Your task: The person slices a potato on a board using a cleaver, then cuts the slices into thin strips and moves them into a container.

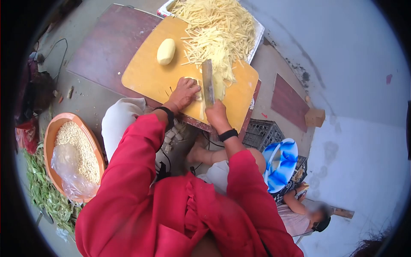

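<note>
A wide-bladed kitchen knife (207, 81) is gripped by its handle in my right hand (217, 115), the blade upright over the yellow cutting board (143, 70). Just left of the blade, my left hand (185, 91) presses curled fingers on a peeled potato piece (198, 95), mostly covered by the hand. Thin pale slices (219, 85) lie against the blade's right side. One whole peeled potato (166, 52) rests on the board, up and left of my left hand. A large heap of cut potato strips (218, 30) spreads from the board into a white tray (259, 32) behind it.
An orange tub (50, 128) of pale kernels with a plastic bag stands at left, beside green leaves (38, 171). To the right are a black crate (261, 132), a blue-and-white basin (280, 165) and a small cardboard box (315, 117). Another person (299, 214) sits at lower right.
</note>
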`<state>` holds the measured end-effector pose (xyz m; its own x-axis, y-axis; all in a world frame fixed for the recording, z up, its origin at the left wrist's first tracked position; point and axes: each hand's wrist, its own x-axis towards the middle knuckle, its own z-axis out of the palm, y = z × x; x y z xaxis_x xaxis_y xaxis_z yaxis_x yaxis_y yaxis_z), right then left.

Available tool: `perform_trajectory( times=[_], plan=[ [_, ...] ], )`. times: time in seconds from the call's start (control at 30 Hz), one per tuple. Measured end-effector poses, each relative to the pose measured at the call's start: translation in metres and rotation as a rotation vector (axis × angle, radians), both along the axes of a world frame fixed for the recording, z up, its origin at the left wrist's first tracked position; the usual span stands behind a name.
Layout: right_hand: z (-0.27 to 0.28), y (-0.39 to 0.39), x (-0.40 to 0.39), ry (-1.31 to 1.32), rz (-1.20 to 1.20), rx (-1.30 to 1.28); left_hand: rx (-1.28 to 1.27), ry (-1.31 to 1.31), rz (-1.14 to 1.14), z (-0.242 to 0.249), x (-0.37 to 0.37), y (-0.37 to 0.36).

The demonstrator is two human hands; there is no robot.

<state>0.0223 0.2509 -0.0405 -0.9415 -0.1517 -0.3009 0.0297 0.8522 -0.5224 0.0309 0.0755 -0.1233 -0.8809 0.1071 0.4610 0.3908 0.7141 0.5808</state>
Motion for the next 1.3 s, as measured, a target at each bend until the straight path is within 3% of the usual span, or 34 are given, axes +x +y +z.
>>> perform_trajectory(
  times=[0.17, 0.27, 0.37, 0.47, 0.57, 0.67, 0.77, 0.93, 1.2, 1.3],
  plan=[
    [0.018, 0.003, 0.02, 0.01, 0.058, 0.039, 0.007, 0.017, 0.002, 0.0, -0.001, 0.0],
    [0.008, 0.006, 0.007, -0.184, 0.047, 0.004, 0.011, 0.018, -0.006, -0.001, -0.002, -0.001],
    [0.011, -0.002, -0.001, -0.138, 0.16, 0.099, 0.027, 0.003, 0.01, 0.002, -0.001, 0.001],
    [-0.015, -0.013, -0.009, -0.189, 0.008, 0.0, 0.011, 0.012, -0.002, -0.002, -0.003, -0.001],
    [-0.032, -0.024, -0.008, 0.094, 0.001, -0.067, 0.019, 0.009, -0.015, -0.006, -0.004, -0.001],
    [-0.027, -0.034, -0.016, 0.074, 0.001, -0.039, 0.039, -0.04, -0.041, 0.004, 0.0, -0.001],
    [-0.007, -0.039, -0.015, -0.12, -0.223, -0.2, 0.02, -0.013, -0.038, 0.004, -0.001, -0.003],
    [0.017, -0.005, 0.015, 0.019, 0.032, 0.002, 0.006, -0.01, -0.042, -0.001, -0.002, -0.002],
    [0.032, -0.013, 0.009, -0.167, 0.138, 0.099, 0.008, 0.013, -0.037, 0.001, 0.0, -0.002],
    [-0.005, -0.015, -0.005, -0.324, -0.002, -0.019, 0.017, 0.007, -0.04, 0.004, -0.001, -0.001]
  ],
)
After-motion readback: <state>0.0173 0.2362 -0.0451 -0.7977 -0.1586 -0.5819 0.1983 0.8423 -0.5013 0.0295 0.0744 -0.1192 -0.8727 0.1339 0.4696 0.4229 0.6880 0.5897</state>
